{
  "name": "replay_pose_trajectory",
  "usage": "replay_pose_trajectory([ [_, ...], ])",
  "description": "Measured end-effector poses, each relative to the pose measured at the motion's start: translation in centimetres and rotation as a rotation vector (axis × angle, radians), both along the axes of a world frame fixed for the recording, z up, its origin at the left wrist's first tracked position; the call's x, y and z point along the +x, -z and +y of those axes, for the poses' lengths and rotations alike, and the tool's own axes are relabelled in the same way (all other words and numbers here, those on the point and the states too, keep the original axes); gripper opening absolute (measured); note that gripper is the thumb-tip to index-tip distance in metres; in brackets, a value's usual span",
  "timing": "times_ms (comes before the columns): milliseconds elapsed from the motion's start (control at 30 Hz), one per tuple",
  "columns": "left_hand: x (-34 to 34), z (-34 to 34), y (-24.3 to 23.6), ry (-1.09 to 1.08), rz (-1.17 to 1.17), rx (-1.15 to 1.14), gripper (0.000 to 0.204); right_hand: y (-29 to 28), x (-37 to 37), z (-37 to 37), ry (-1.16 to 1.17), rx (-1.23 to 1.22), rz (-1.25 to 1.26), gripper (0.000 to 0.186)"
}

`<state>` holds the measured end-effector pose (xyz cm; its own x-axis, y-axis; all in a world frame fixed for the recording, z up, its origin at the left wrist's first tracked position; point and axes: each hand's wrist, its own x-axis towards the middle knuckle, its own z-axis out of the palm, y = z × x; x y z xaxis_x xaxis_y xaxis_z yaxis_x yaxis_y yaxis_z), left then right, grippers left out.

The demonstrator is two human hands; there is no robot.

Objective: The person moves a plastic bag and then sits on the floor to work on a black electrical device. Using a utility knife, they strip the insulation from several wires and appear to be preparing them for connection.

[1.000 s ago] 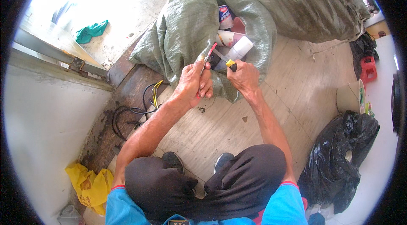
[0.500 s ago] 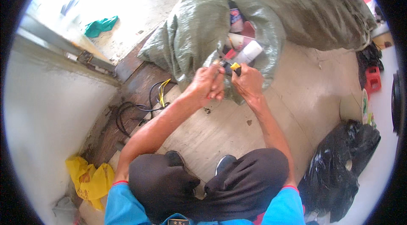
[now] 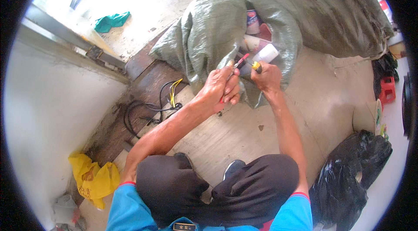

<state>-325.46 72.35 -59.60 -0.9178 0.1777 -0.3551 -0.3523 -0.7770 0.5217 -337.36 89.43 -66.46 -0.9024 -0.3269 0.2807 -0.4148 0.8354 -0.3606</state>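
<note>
Above the mouth of an open green woven sack (image 3: 217, 18), my two hands work close together. My left hand (image 3: 224, 86) is closed around a slim item with a red part (image 3: 241, 60); a bit of red also shows below the fingers, and its kind is unclear. My right hand (image 3: 267, 78) grips a tool by its yellow-and-black handle (image 3: 257, 67), a thin metal part pointing toward the left hand. Just beyond, in the sack, lie a white cylindrical container (image 3: 266, 53), a dark printed container (image 3: 252, 21) and a reddish-brown piece (image 3: 265, 32).
Another full green sack (image 3: 331, 13) stands at the far right. Black and yellow cables (image 3: 170, 100) lie by the door sill on the left. A yellow bag (image 3: 92, 176) is at lower left, a black plastic bag (image 3: 348, 179) at lower right. Green cloth (image 3: 112, 22) lies beyond the doorway.
My right hand has shifted right with its tool, widening the gap to my left hand. The red part by the left fingers shows more plainly. The whole view has shifted slightly.
</note>
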Motion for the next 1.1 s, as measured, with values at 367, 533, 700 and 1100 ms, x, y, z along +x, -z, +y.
replay_pose_trajectory([
  [367,1.1,-0.8,-2.0,-0.048,0.054,-0.169,0.036,-1.5,-1.9,3.5,0.132,0.012,-0.132,0.030],
  [533,0.6,-0.7,-0.8,-0.043,0.018,-0.238,0.038,-1.5,-1.0,3.0,0.092,-0.067,-0.182,0.031],
  [700,0.5,-1.7,1.0,-0.037,0.094,-0.122,0.038,-1.1,-0.7,2.3,0.091,-0.099,-0.374,0.033],
  [1100,-0.4,-0.5,2.2,0.005,0.202,-0.294,0.043,0.4,2.1,-0.1,0.080,-0.556,-0.782,0.032],
])
